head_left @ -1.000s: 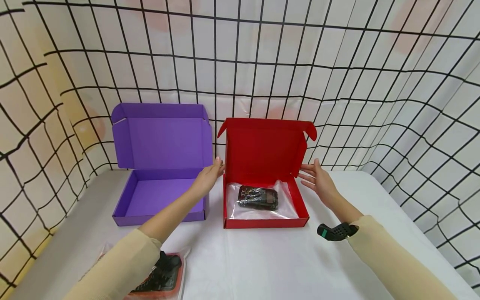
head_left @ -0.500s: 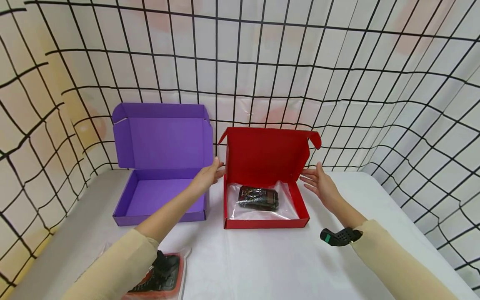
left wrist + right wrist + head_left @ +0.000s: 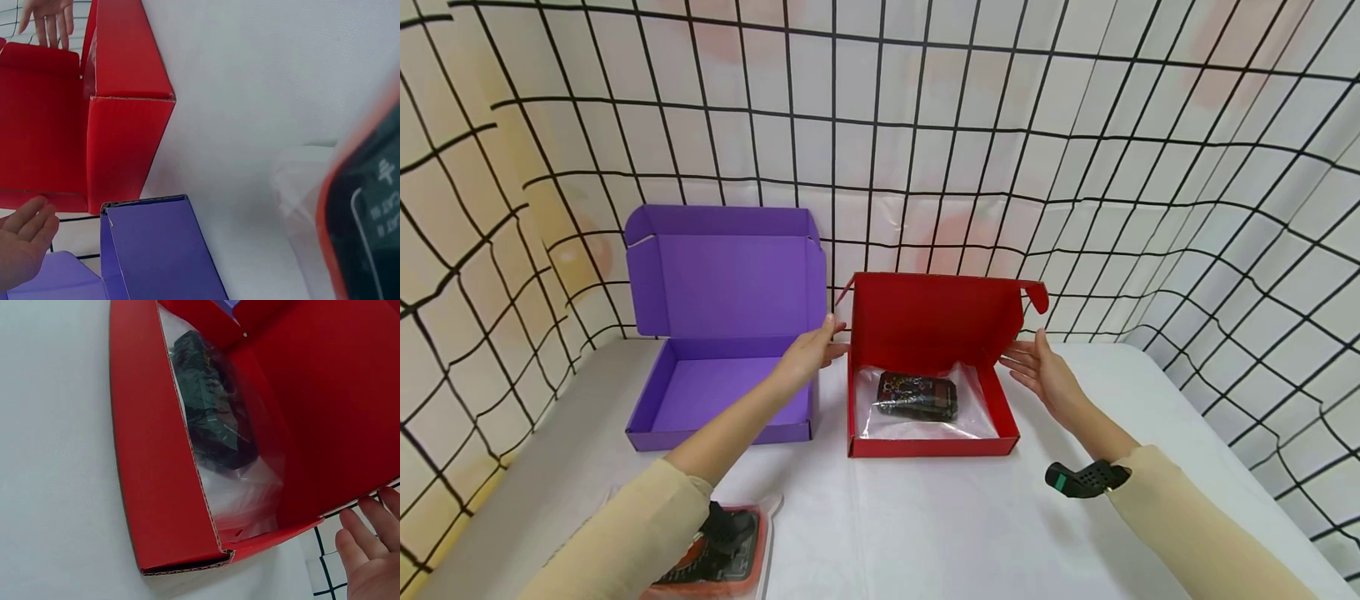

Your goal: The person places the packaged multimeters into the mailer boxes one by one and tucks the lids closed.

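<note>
A red cardboard box point(image 3: 934, 447) stands on the white table with its lid point(image 3: 936, 321) raised and tilted forward. Inside lies a black device point(image 3: 916, 396) with a small screen, wrapped in a clear plastic bag point(image 3: 244, 494). My left hand point(image 3: 807, 357) is at the lid's left side, fingers extended; contact is hard to tell in the head view. On the opposite side my right hand point(image 3: 1043, 377) has its fingers spread, with fingertips against the lid's side edge in the right wrist view. Neither hand grips anything.
Left of the red box stands a purple box point(image 3: 647, 441) with its lid up. A bagged multimeter point(image 3: 741, 550) with an orange-red rim lies front left, partly under my left sleeve. Black wire grid point(image 3: 917, 125) rises behind the table. My right wrist wears a black band point(image 3: 1088, 479).
The red lid has swung forward and its top edge now sits lower. Both hands have shifted slightly downward in the head view beside it. The purple box has stayed in place.
</note>
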Available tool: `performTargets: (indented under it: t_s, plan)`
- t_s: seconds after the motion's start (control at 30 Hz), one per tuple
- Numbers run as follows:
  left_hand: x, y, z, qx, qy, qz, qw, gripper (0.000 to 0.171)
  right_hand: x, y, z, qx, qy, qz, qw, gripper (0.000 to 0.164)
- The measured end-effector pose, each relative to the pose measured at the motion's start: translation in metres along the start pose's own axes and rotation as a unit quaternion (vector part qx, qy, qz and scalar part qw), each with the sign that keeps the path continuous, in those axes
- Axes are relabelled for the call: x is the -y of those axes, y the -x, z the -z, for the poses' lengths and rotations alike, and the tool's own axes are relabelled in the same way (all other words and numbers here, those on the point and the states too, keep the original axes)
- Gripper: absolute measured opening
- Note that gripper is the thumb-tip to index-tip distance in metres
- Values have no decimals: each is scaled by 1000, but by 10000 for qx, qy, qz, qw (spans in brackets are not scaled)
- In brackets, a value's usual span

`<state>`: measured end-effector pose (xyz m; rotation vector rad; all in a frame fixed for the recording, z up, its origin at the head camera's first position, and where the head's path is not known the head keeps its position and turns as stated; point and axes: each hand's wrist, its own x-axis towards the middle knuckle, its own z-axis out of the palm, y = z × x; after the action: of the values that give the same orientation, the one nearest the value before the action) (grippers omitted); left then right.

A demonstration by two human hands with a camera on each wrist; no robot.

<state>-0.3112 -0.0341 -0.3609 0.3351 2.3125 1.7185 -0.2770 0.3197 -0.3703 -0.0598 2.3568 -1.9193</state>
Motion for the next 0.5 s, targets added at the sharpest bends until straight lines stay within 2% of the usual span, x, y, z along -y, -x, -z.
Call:
performTargets:
  t_s: [0.2, 0.5]
  plan:
    - [1, -1, -2, 248, 153, -59, 9996, 59, -2, 2, 1, 125, -108, -45, 9999, 89]
    - [1, 2, -3, 236, 42, -60, 9997, 55, -6, 5, 3, 92, 29, -39, 9999, 86]
